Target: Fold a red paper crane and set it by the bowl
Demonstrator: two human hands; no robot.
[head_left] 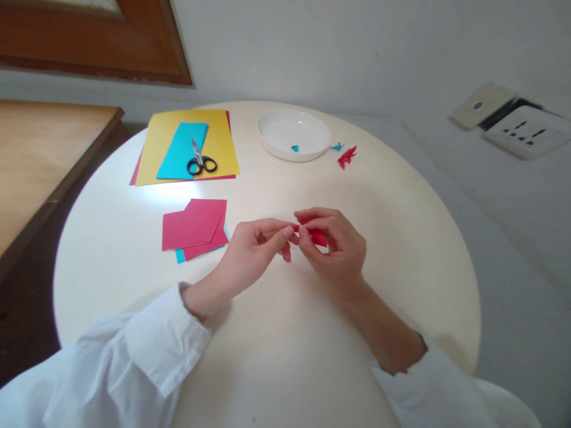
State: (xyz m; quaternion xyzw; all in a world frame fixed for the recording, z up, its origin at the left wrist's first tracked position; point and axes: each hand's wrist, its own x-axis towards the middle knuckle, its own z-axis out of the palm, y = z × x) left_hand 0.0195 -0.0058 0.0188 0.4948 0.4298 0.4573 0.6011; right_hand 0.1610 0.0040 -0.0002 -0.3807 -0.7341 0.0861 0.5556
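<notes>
Both my hands meet over the middle of the round white table. My left hand pinches one end of a small folded red paper piece. My right hand is curled round the rest of that same piece, with fingertips pressed on it. Most of the paper is hidden by my fingers. To the left of my hands lies a small stack of red paper squares with a blue sheet under them.
At the back left lie yellow, red and blue sheets with black-handled scissors on top. A white bowl holds a tiny blue scrap. Beside it sit a small blue folded figure and a red one. A wall socket is at right.
</notes>
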